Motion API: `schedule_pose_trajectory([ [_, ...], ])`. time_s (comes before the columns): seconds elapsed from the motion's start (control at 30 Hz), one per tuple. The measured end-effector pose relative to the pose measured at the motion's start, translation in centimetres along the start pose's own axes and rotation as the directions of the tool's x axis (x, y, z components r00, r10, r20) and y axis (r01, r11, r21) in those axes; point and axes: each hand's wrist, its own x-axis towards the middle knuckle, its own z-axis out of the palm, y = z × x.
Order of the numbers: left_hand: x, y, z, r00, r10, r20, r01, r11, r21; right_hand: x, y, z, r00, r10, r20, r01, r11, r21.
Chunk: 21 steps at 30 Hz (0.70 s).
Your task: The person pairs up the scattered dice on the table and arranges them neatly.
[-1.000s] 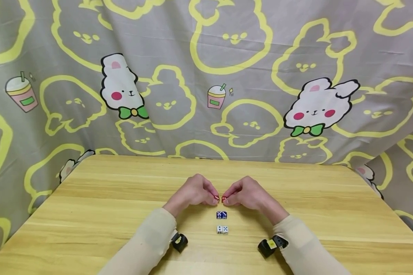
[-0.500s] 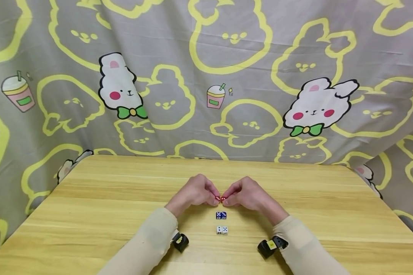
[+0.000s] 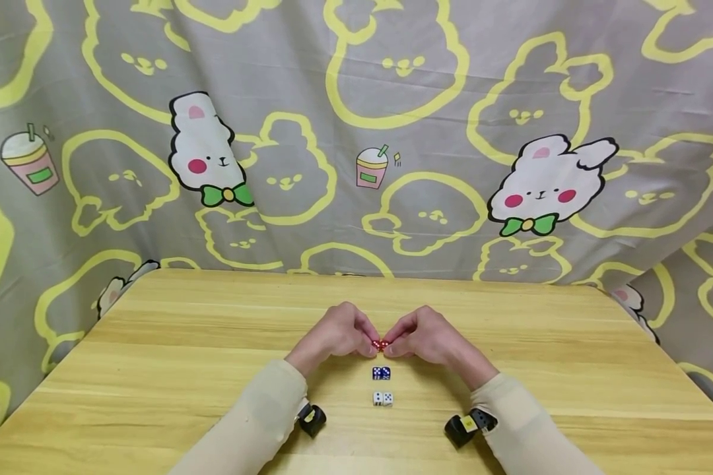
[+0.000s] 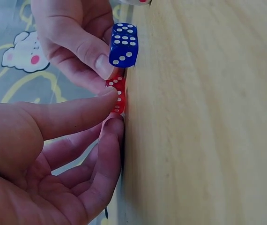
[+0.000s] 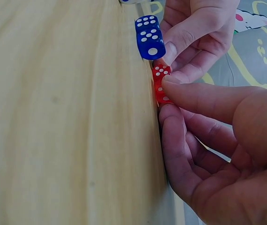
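Observation:
Two red dice (image 3: 381,345) stand side by side on the wooden table, their inner faces touching as far as the head view shows. My left hand (image 3: 340,330) pinches the left one between thumb and index finger. From the other side my right hand (image 3: 423,335) pinches the right one the same way. In both wrist views the fingertips partly cover the red dice (image 4: 119,96). Just nearer to me sits a pair of blue dice (image 3: 381,373), pressed together. A pair of white dice (image 3: 383,398) lies nearer still, also side by side.
The wooden table (image 3: 184,369) spreads out around the dice. Behind it hangs a grey curtain (image 3: 309,86) with yellow cartoon outlines. A black wrist camera is strapped to each forearm, the left one (image 3: 312,420) and the right one (image 3: 462,429).
The gap between the two red dice has closed as my left hand moved slightly right with its die. My right hand stays nearly still. The blue and white pairs have kept their places.

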Motion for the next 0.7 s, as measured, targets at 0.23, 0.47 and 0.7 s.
schedule_pose_trajectory([
  [0.23, -0.06, 0.07, -0.01, 1.0, 0.01, -0.005, -0.01, 1.0, 0.011, 0.0, 0.08, 0.01, 1.0, -0.016, 0.005, 0.016, 1.0, -0.004],
  [0.47, -0.2, 0.09, 0.02, 1.0, 0.005, -0.005, -0.005, 1.0, 0.015, -0.01, 0.06, 0.06, 1.0, -0.012, 0.002, 0.012, 1.0, -0.003],
  [0.7, -0.27, 0.08, 0.07, 1.0, 0.009, -0.002, -0.009, 1.0, 0.013, -0.05, 0.1, 0.04, 1.0, -0.012, 0.002, 0.012, 1.0, 0.0],
])
